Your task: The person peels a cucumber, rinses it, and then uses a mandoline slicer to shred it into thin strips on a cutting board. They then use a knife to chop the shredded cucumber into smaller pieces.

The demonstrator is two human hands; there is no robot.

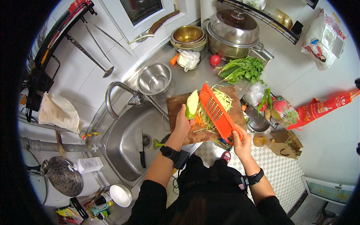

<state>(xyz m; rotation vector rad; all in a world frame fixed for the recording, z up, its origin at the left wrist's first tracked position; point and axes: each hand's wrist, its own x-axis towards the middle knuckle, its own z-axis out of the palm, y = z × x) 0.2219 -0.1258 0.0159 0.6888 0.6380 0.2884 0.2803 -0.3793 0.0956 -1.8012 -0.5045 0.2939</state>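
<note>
My left hand (183,121) grips a partly grated green vegetable (192,103), perhaps a zucchini, by its lower end. Its pale cut face shows towards the top. In my right hand (241,140) is the handle of an orange grater (218,114) with metal teeth, tilted over the wooden cutting board (175,102). The vegetable is held to the left of the grater, apart from it. Pale green shreds (223,97) lie heaped on the board behind and under the grater. Some orange shreds (198,120), apparently carrot, show between the grater and my left hand.
Left of the board is a steel sink (123,140) holding a knife (142,154) and a green peeler (157,144). A steel bowl (154,78) stands behind it. Along the back are a lidded pot (233,33), a tomato (215,60) and leafy greens (244,69).
</note>
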